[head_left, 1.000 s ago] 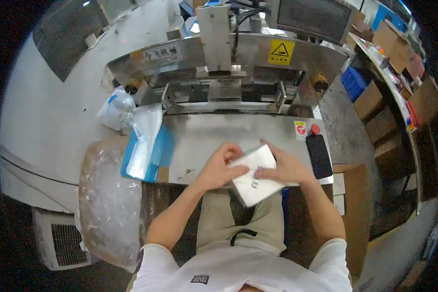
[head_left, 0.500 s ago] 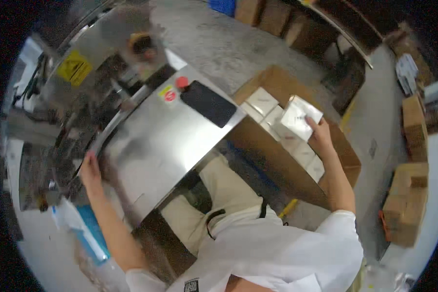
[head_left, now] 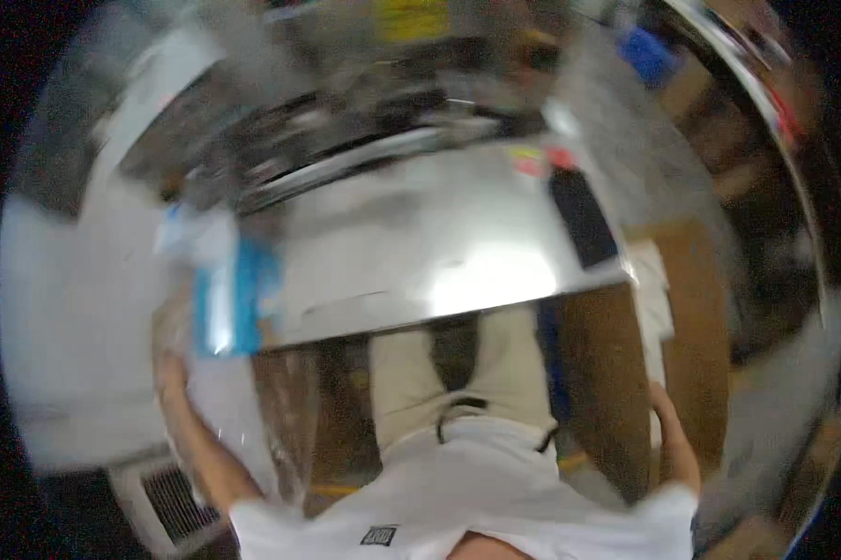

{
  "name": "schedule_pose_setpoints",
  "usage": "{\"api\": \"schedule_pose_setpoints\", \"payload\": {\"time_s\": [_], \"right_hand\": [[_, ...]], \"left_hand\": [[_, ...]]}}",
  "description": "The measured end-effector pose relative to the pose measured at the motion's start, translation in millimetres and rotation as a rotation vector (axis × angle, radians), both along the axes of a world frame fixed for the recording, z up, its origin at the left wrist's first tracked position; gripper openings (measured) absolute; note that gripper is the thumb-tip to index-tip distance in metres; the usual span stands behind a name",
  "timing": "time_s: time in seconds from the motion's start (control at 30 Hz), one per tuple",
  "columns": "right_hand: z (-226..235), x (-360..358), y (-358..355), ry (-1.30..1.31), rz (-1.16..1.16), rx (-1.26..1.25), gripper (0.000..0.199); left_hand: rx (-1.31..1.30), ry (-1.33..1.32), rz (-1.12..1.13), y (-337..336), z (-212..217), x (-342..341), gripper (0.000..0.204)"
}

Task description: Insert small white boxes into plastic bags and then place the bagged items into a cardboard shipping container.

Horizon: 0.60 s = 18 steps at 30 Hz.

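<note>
The frame is badly blurred. The left hand (head_left: 170, 371) reaches down by the blue stack (head_left: 226, 297) at the surface's (head_left: 458, 252) left edge; the right hand (head_left: 661, 397) hangs low beside the brown box (head_left: 686, 308). I cannot tell either grip. The surface's middle lies bare, so one piece seems finished and the next not yet picked.

Metal worktop (head_left: 439, 233) centre, directly ahead of seated person; legs under its near edge. Machine (head_left: 364, 131) behind worktop, far side; detail blurred. Flat dark device (head_left: 581, 217) on worktop, right end. Stack of pouches (head_left: 226, 297) at worktop's left end, w/ plastic bag (head_left: 196, 233) just behind it. Cardboard box (head_left: 682, 327) right of worktop, beside person's right leg. Vent grille (head_left: 173, 504) low left, on floor. Left hand (head_left: 168, 371) below pouch stack, near it. Right hand (head_left: 661, 399) low right, by box; contact unclear.
</note>
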State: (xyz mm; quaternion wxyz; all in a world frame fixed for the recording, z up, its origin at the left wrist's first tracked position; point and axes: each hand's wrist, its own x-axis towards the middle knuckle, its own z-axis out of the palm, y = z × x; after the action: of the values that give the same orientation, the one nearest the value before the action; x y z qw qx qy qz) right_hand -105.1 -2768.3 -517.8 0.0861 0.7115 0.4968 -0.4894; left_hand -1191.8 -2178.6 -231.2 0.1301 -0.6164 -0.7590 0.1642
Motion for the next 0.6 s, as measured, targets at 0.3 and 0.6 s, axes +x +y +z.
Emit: {"api": "schedule_pose_setpoints", "payload": {"time_s": [0.3,0.6], "right_hand": [[172,-56,205,-0.222,-0.453,0.772,0.025],[305,-154,265,-0.047,-0.602,1.088,0.036]], "left_hand": [[0.329,-1.409,-0.31,77,20,250,0.062],[0.968,-1.15,-0.58,58,74,329,0.026]]}}
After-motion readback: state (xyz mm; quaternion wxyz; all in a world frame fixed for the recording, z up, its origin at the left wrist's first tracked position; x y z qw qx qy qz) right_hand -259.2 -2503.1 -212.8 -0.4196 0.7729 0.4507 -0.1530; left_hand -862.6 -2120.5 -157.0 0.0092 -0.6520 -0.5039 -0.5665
